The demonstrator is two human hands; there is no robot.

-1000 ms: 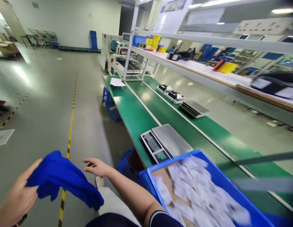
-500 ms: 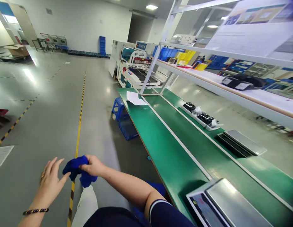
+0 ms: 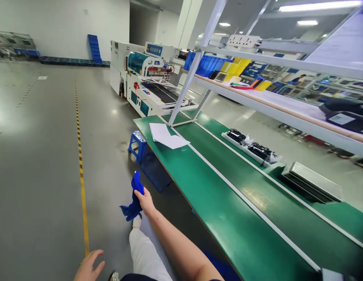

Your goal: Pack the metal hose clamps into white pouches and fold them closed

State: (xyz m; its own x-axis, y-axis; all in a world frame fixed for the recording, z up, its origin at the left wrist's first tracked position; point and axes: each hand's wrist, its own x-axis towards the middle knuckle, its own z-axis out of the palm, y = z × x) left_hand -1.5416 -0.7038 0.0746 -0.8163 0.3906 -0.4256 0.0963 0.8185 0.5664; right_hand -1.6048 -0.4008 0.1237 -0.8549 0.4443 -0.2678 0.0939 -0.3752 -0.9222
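Note:
A crumpled blue cloth (image 3: 133, 203) hangs from my right hand (image 3: 145, 201), whose fingers are closed around it. The hand is held out over the floor, left of the green workbench (image 3: 181, 171). Low in the view, my left hand (image 3: 90, 266) is partly cut off by the bottom edge. Its fingers are apart and nothing is in them. White sheets of paper (image 3: 167, 136) lie on the bench's far end, beyond my right hand.
A blue stool (image 3: 137, 146) stands beside the bench's far corner. White trays with black cables (image 3: 259, 150) and a flat metal-topped device (image 3: 314, 181) sit along the right side. A shelf frame (image 3: 187, 86) rises over the bench. A large white machine (image 3: 152, 84) stands beyond.
My view has turned right and moved forward along the bench. My right hand has carried the cloth away from my left hand, which has dropped toward the bottom edge.

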